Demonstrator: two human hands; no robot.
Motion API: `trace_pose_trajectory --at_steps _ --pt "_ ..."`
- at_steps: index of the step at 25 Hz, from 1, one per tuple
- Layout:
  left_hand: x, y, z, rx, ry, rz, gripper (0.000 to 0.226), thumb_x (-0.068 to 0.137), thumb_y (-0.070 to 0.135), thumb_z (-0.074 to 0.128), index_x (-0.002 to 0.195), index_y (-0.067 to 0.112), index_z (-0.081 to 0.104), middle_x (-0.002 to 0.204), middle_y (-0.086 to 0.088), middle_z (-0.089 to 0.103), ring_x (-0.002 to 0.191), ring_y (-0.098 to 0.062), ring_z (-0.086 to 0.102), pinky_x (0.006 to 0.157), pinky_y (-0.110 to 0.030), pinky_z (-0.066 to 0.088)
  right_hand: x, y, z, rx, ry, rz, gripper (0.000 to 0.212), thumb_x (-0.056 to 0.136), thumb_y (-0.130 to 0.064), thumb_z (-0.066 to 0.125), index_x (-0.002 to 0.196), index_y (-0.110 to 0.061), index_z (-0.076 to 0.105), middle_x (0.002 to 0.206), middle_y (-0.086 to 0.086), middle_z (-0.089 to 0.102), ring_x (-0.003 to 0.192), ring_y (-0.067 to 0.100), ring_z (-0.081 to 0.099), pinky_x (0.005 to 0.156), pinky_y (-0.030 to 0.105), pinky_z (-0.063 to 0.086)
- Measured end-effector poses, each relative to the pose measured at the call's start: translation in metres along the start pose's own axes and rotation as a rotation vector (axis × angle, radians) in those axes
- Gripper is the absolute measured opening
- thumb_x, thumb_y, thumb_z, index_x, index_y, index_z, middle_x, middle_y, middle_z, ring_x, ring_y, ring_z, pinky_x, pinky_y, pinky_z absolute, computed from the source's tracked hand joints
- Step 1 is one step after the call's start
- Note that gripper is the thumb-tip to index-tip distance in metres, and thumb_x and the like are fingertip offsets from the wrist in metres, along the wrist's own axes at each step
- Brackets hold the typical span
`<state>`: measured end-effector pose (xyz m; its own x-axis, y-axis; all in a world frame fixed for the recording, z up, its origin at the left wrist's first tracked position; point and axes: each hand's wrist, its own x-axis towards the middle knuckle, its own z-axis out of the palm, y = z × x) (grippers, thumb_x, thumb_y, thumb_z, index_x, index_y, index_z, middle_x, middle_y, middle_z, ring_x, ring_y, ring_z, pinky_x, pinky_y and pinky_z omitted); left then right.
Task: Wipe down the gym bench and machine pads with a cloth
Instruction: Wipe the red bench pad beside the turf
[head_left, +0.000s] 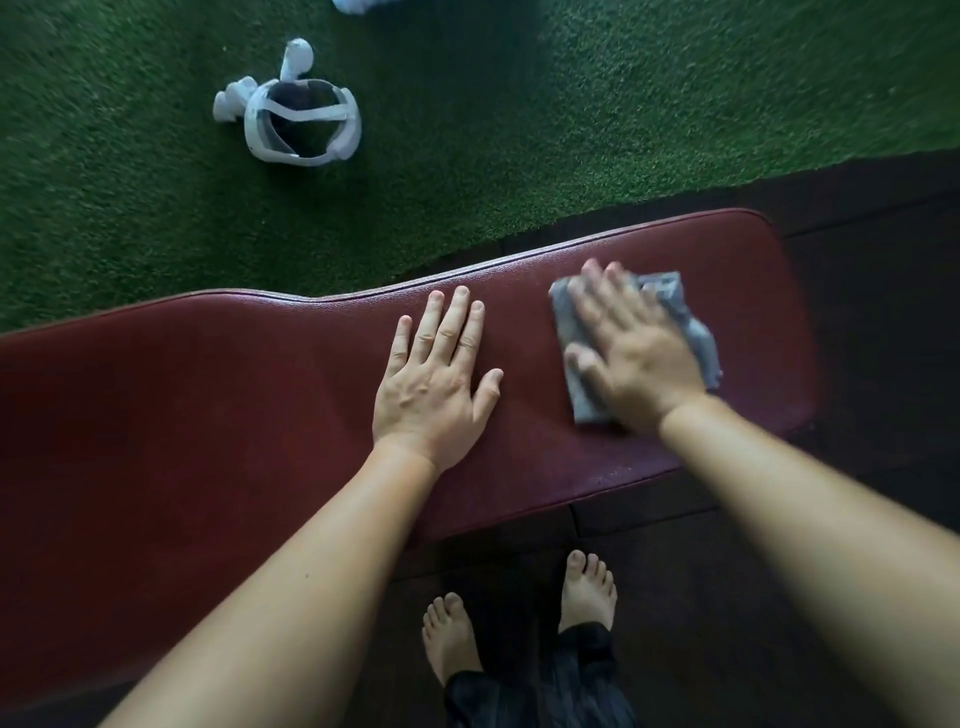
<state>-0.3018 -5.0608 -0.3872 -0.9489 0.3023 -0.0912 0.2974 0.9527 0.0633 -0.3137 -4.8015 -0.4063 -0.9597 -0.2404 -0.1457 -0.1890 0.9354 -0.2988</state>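
Both arms are bare and reach forward and down. The left arm (291, 587) comes in from the bottom left, the right arm (810, 525) from the bottom right. The left hand (435, 371) lies flat, palm down, on the bench (208, 395). Its fingers are straight and a little spread, and its thumb sticks out to the side. The right hand (631, 353) is palm down too, and its straight fingers press flat on the cloth (670, 296). This hand looks blurry. The two hands are near each other but do not touch. The left foot (451, 639) and the right foot (587, 592) are bare and stand between the arms.
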Motion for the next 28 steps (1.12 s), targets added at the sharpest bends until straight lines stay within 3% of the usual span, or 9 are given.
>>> trace_pose_trajectory --at_steps 3,4,7,9,13,15,20,24,28 --pt "0.000 0.000 0.002 0.011 0.007 -0.004 0.073 0.104 0.054 0.031 0.166 0.020 0.017 0.175 0.002 0.005 0.161 -0.019 0.001 0.130 -0.048 0.007 0.056 0.025 -0.017 0.054 0.073 0.428 0.078 0.098 -0.056 0.021 0.166 -0.018 0.017 0.174 0.006 0.005 0.161 0.025 0.002 0.129 0.048 0.002" --pt "0.001 0.000 0.002 0.015 0.014 -0.003 0.073 0.103 0.054 0.031 0.166 0.020 0.017 0.175 0.002 0.005 0.161 -0.019 0.002 0.130 -0.049 0.008 0.057 0.016 -0.015 0.056 0.085 0.487 0.079 0.098 -0.056 0.021 0.166 -0.016 0.016 0.174 0.007 0.004 0.161 0.026 0.002 0.129 0.048 0.000" --pt "0.000 0.000 0.003 0.019 0.032 0.002 0.073 0.103 0.054 0.033 0.166 0.018 0.020 0.175 0.001 0.008 0.161 -0.020 0.005 0.129 -0.050 0.010 0.006 -0.026 0.001 0.069 0.029 0.232 0.077 0.100 -0.056 0.026 0.166 -0.019 0.013 0.174 0.004 0.001 0.161 0.024 -0.002 0.129 0.046 -0.002" --pt "0.000 0.000 0.003 0.016 0.038 0.004 0.073 0.103 0.053 0.033 0.165 0.018 0.021 0.174 0.001 0.009 0.161 -0.020 0.006 0.129 -0.050 0.010 -0.012 -0.007 0.000 0.060 0.002 0.078 0.077 0.100 -0.058 0.029 0.166 -0.022 0.016 0.174 0.000 0.003 0.161 0.022 0.000 0.129 0.045 0.002" --pt "0.000 0.000 0.003 0.023 0.055 0.013 0.073 0.103 0.053 0.034 0.165 0.017 0.023 0.174 0.000 0.011 0.161 -0.022 0.008 0.130 -0.049 0.009 0.039 0.066 -0.023 0.054 0.088 0.392 0.078 0.098 -0.060 0.023 0.166 -0.020 0.019 0.174 0.006 0.007 0.161 0.026 0.004 0.128 0.051 0.007" --pt "0.000 0.000 0.003 0.039 0.062 0.015 0.073 0.103 0.053 0.034 0.165 0.016 0.023 0.174 -0.001 0.012 0.161 -0.022 0.008 0.130 -0.050 0.009 0.036 0.064 -0.018 0.071 0.109 0.461 0.078 0.100 -0.058 0.024 0.166 -0.018 0.017 0.174 0.007 0.004 0.161 0.026 0.002 0.129 0.050 0.003" --pt "0.000 0.000 0.003 0.042 0.066 0.011 0.073 0.102 0.052 0.035 0.165 0.015 0.024 0.174 -0.001 0.013 0.161 -0.022 0.009 0.130 -0.050 0.009 -0.044 0.075 -0.007 0.028 0.004 0.117 0.077 0.099 -0.057 0.030 0.166 -0.021 0.018 0.174 0.000 0.005 0.161 0.022 0.004 0.129 0.043 0.003" --pt "0.001 0.001 0.003 0.039 0.071 0.016 0.073 0.102 0.052 0.036 0.164 0.015 0.025 0.174 0.000 0.014 0.161 -0.021 0.009 0.129 -0.050 0.010 0.026 0.122 -0.029 0.019 0.078 0.220 0.077 0.098 -0.056 0.027 0.165 -0.017 0.022 0.174 0.008 0.010 0.160 0.026 0.007 0.128 0.045 0.005" --pt "0.001 0.001 0.004 0.037 0.088 0.019 0.073 0.102 0.052 0.037 0.164 0.015 0.027 0.173 -0.002 0.017 0.160 -0.022 0.011 0.129 -0.051 0.011 -0.029 0.125 -0.015 0.017 0.069 0.187 0.076 0.100 -0.052 0.033 0.165 -0.015 0.021 0.173 0.006 0.009 0.160 0.025 0.007 0.128 0.046 0.005"
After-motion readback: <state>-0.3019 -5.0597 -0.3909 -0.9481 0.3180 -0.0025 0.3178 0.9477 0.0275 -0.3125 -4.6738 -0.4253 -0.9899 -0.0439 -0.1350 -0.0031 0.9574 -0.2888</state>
